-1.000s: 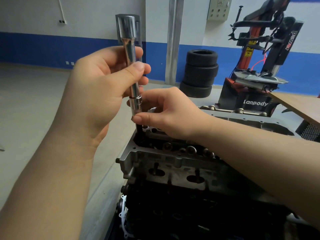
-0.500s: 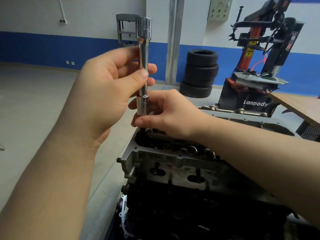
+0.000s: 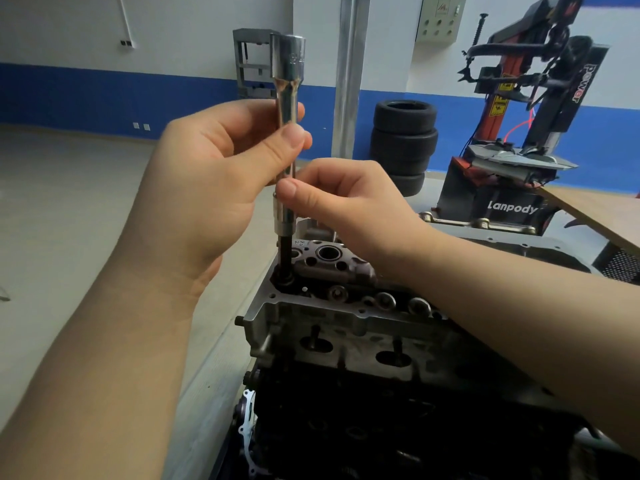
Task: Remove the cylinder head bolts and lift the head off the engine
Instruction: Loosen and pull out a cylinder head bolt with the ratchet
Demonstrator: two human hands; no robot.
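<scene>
A chrome socket extension stands upright over the far left corner of the grey cylinder head. My left hand pinches its upper shaft between thumb and fingers. Lower down, my right hand grips the shaft just above the socket end. A black bolt shank hangs from the socket and runs down into the corner hole of the head. The head sits on the dark engine block.
A metal part lies beyond the engine on the bench. A stack of tyres and a red-black tyre changer stand at the back. A wooden board juts in from the right. Open floor lies to the left.
The extension has risen and shifted right, drawing the black bolt shank out of the head. My right hand moved up the shaft from the head's surface.
</scene>
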